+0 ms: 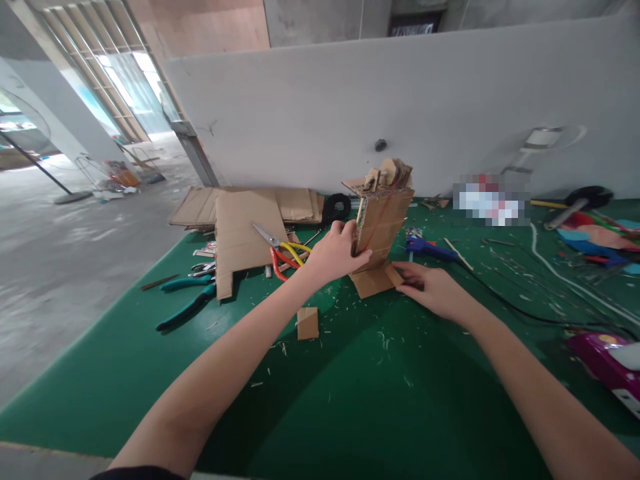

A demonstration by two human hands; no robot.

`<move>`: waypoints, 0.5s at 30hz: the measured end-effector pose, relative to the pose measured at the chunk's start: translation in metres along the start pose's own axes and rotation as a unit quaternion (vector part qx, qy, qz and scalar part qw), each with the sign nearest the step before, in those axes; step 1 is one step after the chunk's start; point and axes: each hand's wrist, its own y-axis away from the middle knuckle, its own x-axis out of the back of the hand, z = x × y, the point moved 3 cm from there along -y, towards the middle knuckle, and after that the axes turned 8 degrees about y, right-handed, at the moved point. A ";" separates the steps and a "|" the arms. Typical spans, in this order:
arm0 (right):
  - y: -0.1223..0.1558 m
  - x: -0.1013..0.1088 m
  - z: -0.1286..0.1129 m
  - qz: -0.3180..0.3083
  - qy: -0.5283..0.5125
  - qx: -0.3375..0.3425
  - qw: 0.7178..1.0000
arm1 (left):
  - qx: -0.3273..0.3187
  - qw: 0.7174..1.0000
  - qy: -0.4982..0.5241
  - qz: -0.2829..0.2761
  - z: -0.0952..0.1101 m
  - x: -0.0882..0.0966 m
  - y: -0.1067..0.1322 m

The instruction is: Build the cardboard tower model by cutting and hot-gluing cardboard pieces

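Observation:
A tall cardboard model point(383, 220) stands upright on the green table point(350, 387), with a flat cardboard base point(373, 280) and small round cardboard parts on top. My left hand point(336, 253) is wrapped round the model's left edge at mid height. My right hand point(430, 288) lies low on the table, its fingers pressed against the right end of the cardboard base.
Flat cardboard sheets point(245, 220) lie at the back left, with red-and-yellow scissors point(283, 252) and teal pliers point(187, 297) beside them. A small cardboard scrap point(307, 323) lies in front. A blue glue gun point(430, 248) and its black cable run right. A pink object point(607, 363) sits far right.

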 end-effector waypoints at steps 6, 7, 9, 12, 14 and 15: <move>0.001 0.004 0.008 -0.006 -0.076 -0.021 0.997 | 0.014 0.995 -0.042 -0.084 0.014 0.028 0.004; 0.001 0.005 0.008 -0.006 -0.096 -0.024 0.995 | 0.014 0.993 -0.066 -0.097 0.018 0.038 0.006; 0.002 0.006 0.005 -0.015 -0.138 -0.028 0.990 | 0.009 0.984 -0.118 -0.129 0.026 0.056 0.011; 0.003 0.006 -0.003 -0.021 -0.198 -0.030 0.980 | 0.019 0.969 -0.125 -0.211 0.035 0.069 0.021; 0.004 0.008 -0.012 -0.009 -0.239 -0.033 0.970 | 0.017 0.966 -0.056 -0.252 0.041 0.062 0.026; 0.005 0.009 -0.016 -0.002 -0.258 -0.035 0.966 | 0.014 0.965 -0.009 -0.262 0.044 0.054 0.028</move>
